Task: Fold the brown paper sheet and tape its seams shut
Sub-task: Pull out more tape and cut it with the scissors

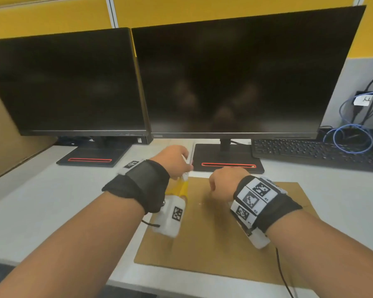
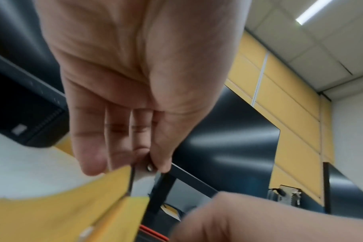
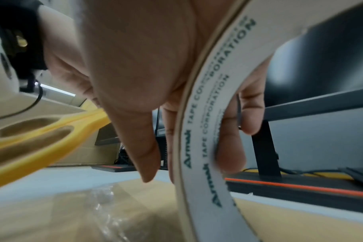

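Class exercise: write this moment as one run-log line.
left hand: pinches yellow-handled scissors at blades | right hand: holds white-cored tape roll | flat brown paper sheet: on desk beneath | clear tape: on sheet

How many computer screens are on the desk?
2. A smaller monitor stands at the left, and a bigger monitor stands right beside it. Both are dark. More may sit outside the view.

Right hand [image 3: 155, 81] grips a tape roll [image 3: 199, 139] above brown paper [image 3: 135, 221], yellow scissors [image 3: 41, 139] beside it
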Demonstrator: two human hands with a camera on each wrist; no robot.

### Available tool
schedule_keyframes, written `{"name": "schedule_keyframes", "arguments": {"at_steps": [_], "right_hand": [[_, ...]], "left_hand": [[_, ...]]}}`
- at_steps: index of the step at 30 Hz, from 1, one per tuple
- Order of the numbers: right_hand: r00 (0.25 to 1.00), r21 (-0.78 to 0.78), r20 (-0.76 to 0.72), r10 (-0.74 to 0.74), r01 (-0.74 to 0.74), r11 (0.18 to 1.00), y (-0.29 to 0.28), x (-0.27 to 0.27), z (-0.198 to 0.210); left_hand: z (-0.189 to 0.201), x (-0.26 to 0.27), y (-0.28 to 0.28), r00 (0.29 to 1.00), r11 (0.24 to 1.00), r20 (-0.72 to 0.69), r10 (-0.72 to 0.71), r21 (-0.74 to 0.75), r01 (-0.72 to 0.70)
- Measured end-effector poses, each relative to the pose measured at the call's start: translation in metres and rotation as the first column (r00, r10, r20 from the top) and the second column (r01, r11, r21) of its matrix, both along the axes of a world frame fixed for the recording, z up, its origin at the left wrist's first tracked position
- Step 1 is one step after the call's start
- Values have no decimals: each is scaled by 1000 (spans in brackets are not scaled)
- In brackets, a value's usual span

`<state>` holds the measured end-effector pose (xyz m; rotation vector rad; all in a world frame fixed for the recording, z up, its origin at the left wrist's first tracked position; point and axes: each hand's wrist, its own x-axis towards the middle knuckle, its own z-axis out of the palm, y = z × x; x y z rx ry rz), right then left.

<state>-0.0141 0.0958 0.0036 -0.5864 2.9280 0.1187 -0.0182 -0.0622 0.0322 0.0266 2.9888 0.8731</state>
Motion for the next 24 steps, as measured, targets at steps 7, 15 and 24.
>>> {"name": "schedule_keyframes", "arguments": {"at_steps": [7,15,24], "right_hand": [[995,-171,-101,25,-42,984,22,10,5],[993,-485,-101,-58,1,874,47,7,0],[998,-537,-68,-20,-20,843,58,0,-2]], "left_hand": [[-18,-1,43,992,940,110,-68,339,27],[-27,3,61,985,738,121,-126,675,12],[-37,1,72,991,731,133,-21,678,-75]]}}
